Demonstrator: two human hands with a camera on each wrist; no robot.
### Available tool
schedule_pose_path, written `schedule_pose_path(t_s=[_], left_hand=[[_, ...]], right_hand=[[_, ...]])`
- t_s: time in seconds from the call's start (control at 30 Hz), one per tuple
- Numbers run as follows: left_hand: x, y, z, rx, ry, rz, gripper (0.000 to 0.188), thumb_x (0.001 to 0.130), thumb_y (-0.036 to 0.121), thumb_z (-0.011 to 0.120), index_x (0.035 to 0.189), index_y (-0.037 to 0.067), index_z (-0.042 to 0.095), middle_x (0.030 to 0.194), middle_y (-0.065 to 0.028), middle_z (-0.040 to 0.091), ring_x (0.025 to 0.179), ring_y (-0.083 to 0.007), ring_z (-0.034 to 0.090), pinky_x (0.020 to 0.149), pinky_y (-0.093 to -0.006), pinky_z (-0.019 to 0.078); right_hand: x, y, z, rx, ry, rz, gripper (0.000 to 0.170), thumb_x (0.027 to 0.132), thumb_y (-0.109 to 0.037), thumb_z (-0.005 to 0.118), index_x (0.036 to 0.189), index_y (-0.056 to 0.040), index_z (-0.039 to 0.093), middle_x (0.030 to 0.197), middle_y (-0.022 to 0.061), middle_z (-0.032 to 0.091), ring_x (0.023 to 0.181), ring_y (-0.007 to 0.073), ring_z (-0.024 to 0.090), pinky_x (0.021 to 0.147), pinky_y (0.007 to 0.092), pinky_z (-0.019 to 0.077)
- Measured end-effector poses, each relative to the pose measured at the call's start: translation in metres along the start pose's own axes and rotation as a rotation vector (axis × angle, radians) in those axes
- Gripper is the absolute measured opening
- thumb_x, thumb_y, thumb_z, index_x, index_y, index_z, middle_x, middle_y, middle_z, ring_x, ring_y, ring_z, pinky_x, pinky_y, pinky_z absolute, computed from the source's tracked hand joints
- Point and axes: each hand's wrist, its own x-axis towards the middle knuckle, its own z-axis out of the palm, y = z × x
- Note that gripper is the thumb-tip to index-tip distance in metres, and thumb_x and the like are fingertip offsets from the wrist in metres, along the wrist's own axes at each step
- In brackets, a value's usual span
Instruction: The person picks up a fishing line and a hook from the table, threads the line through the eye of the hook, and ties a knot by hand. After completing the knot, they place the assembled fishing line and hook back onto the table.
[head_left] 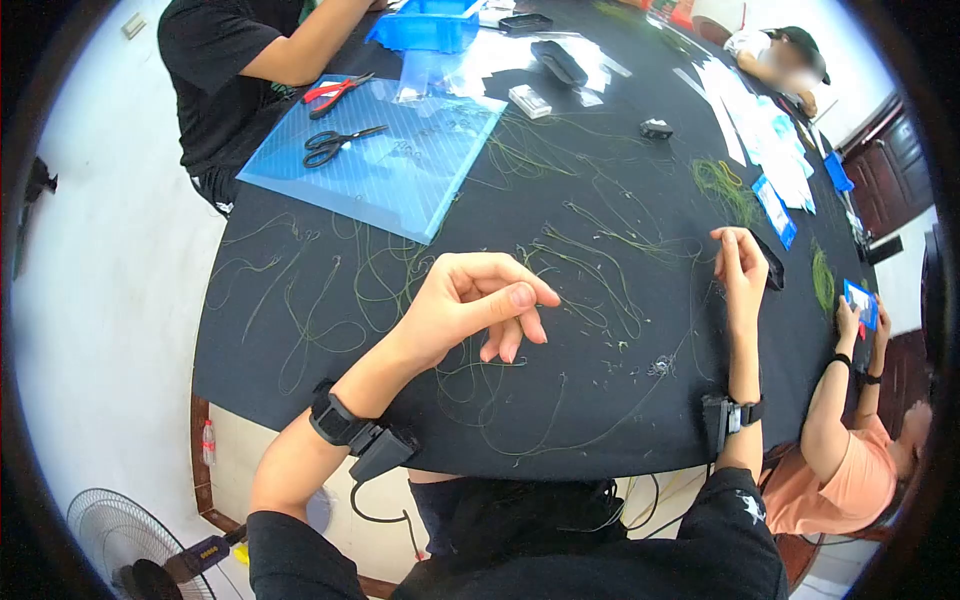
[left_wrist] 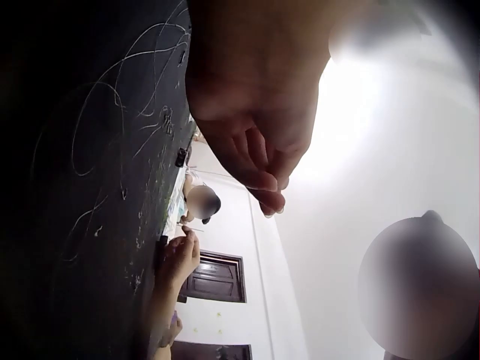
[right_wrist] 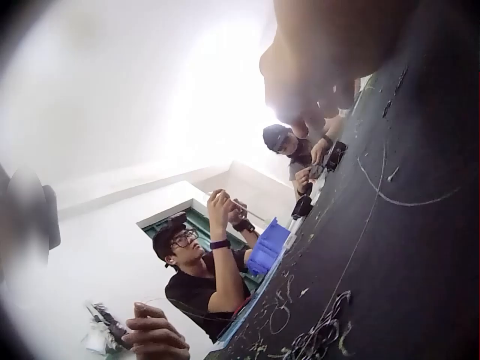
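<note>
My left hand (head_left: 475, 305) is raised over the near part of the table, thumb and index finger brought close together. In the right wrist view a thin fishing line shows beside the fingertips of this left hand (right_wrist: 156, 334). Farther right my right hand (head_left: 740, 265) is held up, fingers bent and bunched; I cannot tell whether a strand is between them. Loops of green fishing line (head_left: 605, 238) lie on the black table between and below the hands. A small pile of metal pieces (head_left: 661, 366) lies in front of the right forearm, with tiny line scraps nearby.
A blue folder (head_left: 400, 150) bears black scissors (head_left: 335, 145) and red-handled pliers (head_left: 335, 95). Behind it stands a blue bin (head_left: 435, 28). A black tray (head_left: 768, 258) sits by the right hand. Other people sit around the table; a fan (head_left: 130, 545) stands at lower left.
</note>
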Motion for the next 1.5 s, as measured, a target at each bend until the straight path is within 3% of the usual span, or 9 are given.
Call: schedule_pose_path(t_s=[0.37,0.5,0.53,0.7,0.87,1.0,1.17,1.33,1.5], left_hand=[[-0.006,0.006,0.005,0.148,0.095,-0.026,0.021,0.092,0.013,0.055,0.098,-0.005,0.064,0.076,-0.0148,0.068,0.057,-0.0114,0.063,0.041,-0.0179,0.0439],[-0.004,0.000,0.005,0.316,0.105,-0.007,0.022,0.092,0.020,0.058,0.096,0.001,0.067,0.072,-0.0079,0.068,0.053,-0.0016,0.051,0.043,-0.0157,0.0284],[-0.004,-0.002,0.005,0.329,0.105,-0.020,0.022,0.092,0.022,0.059,0.096,0.002,0.067,0.072,-0.0072,0.068,0.054,-0.0010,0.050,0.044,-0.0158,0.0278],[-0.004,-0.002,0.002,0.372,0.126,-0.022,0.023,0.091,0.025,0.059,0.097,0.004,0.068,0.070,-0.0047,0.068,0.054,0.0008,0.047,0.045,-0.0160,0.0237],[-0.002,-0.001,0.006,0.355,0.141,-0.010,0.019,0.093,0.015,0.055,0.094,-0.002,0.064,0.070,-0.0087,0.066,0.056,-0.0092,0.061,0.052,-0.0205,0.0500],[-0.002,0.002,0.007,0.334,0.020,-0.084,0.018,0.091,0.014,0.058,0.099,-0.001,0.066,0.072,-0.0072,0.067,0.053,-0.0057,0.055,0.048,-0.0189,0.0435],[-0.004,-0.004,0.010,0.475,-0.114,-0.149,0.015,0.091,0.015,0.060,0.097,0.004,0.068,0.070,-0.0017,0.065,0.050,-0.0016,0.042,0.045,-0.0184,0.0301],[-0.001,-0.004,0.009,0.552,-0.091,-0.116,0.014,0.090,0.016,0.060,0.092,0.003,0.067,0.072,-0.0009,0.065,0.058,-0.0023,0.049,0.049,-0.0190,0.0349],[-0.002,-0.007,0.012,0.763,-0.024,0.049,0.010,0.088,0.009,0.061,0.093,0.001,0.066,0.078,-0.0029,0.066,0.065,-0.0054,0.059,0.054,-0.0192,0.0432]], right_hand=[[0.009,0.013,-0.007,-0.120,-0.032,-0.049,0.018,0.094,-0.016,0.054,0.090,-0.0022,0.064,0.064,-0.0038,0.049,0.054,0.0024,0.041,0.049,0.0198,0.0322],[0.009,0.015,-0.007,-0.130,-0.133,-0.036,0.016,0.093,-0.015,0.053,0.093,-0.0019,0.064,0.068,-0.0018,0.057,0.058,0.0039,0.049,0.052,0.0208,0.0385],[0.008,0.018,-0.003,-0.107,-0.117,-0.092,0.020,0.095,-0.018,0.051,0.092,-0.0021,0.063,0.061,-0.0053,0.046,0.054,0.0018,0.041,0.050,0.0185,0.0309],[0.006,0.018,-0.003,-0.104,-0.157,-0.097,0.021,0.095,-0.020,0.051,0.093,-0.0029,0.063,0.061,-0.0053,0.046,0.053,0.0018,0.041,0.049,0.0182,0.0305],[0.003,0.000,-0.004,0.112,-0.231,0.029,0.025,0.096,-0.024,0.050,0.106,-0.0038,0.061,0.065,-0.0037,0.051,0.054,0.0021,0.042,0.045,0.0166,0.0296],[-0.016,-0.043,0.009,0.463,-0.409,0.148,0.034,0.095,-0.021,0.049,0.125,-0.0044,0.051,0.081,0.0012,0.056,0.056,0.0035,0.046,0.043,0.0157,0.0303],[-0.047,-0.107,0.060,0.558,-0.677,0.053,0.037,0.094,-0.017,0.049,0.128,-0.0017,0.048,0.116,0.0105,0.056,0.077,0.0099,0.057,0.057,0.0202,0.0465],[-0.062,-0.098,0.098,0.505,-0.761,0.008,0.040,0.094,-0.024,0.053,0.125,-0.0003,0.046,0.108,0.0138,0.061,0.077,0.0137,0.061,0.070,0.0283,0.0505],[-0.065,-0.089,0.100,0.510,-0.824,0.102,0.030,0.094,-0.024,0.054,0.113,-0.0001,0.053,0.087,0.0067,0.064,0.073,0.0094,0.058,0.066,0.0249,0.0482]])
